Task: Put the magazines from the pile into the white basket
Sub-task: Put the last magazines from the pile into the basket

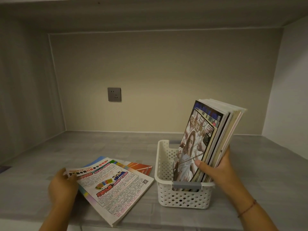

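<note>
A white perforated basket (165, 164) with a grey handle stands on the grey counter at centre right. Several magazines (208, 135) stand upright in it, leaning right; my right hand (216, 169) grips them, thumb on the front cover, fingers round the back. To the left lies the pile (133, 165) of magazines. Its top magazine (113, 185), white with colourful print, is held at its left edge by my left hand (61, 185), thumb on top.
The counter (83, 147) sits in a recess with walls at back, left and right. A grey wall socket (114, 94) is on the back wall. The counter's front edge runs along the bottom of the view.
</note>
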Demonstrator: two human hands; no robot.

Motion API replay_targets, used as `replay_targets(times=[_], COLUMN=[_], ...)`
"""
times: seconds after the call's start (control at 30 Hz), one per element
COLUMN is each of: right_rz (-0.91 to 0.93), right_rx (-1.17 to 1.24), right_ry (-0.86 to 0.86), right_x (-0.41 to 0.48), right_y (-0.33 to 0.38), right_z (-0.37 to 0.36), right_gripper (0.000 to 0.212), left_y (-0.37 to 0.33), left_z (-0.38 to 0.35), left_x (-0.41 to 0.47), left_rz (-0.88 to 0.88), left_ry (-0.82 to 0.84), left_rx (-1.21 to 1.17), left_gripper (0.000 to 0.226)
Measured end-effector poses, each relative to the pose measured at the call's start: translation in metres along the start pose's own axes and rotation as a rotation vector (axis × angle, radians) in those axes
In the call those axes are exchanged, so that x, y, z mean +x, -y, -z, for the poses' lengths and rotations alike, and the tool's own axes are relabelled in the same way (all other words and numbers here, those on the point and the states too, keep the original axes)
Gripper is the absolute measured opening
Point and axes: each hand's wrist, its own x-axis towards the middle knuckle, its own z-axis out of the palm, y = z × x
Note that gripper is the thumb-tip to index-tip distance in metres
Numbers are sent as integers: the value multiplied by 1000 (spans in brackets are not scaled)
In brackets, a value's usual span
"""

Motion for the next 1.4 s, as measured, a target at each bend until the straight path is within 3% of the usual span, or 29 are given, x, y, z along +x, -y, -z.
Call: replay_targets(times=[0.13,0.2,0.3,0.5,0.6,0.7,0.8,0.9,1.0,1.13,1.23,1.4], right_rz=[-7,-9,-8,-15,-14,-9,-2,-5,7,23,44,66], right_rx=[4,1,2,-4,11,22,17,8,10,11,14,35], right_ry=[-9,-10,-10,8,7,-2,-8,-10,-17,-9,2,11], right_x=[0,0,0,0,0,1,1,2,2,4,6,5], right_y=[-1,0,0,-1,-1,-3,-5,-4,-6,-10,-12,-11], right_z=[-1,-1,-1,0,0,0,0,-1,0,2,3,3], right_gripper=[94,94,93,106,108,94,92,93,91,90,92,103], left_y=[-7,-3,3,-12,-20,-40,-79,-119,-151,-171,-170,-152], left_z=[3,-2,-8,-12,-8,-5,6,7,-17,-53,-70,-84], left_x=[-10,-15,-23,-40,-43,-53,-80,-111,-136,-163,-183,-203], left_rz=[204,271,233,265,275,126,-194,-429,-570,-776,-851,-966], left_ry=[5,114,245,528,558,384,132,38,47,116,221,392], left_rx=[-109,-172,-175,-312,-465,-577,-546,-586,-547,-365,-234,-115], left_gripper=[74,60,23,13,14,19,12,9,10,32,45,48])
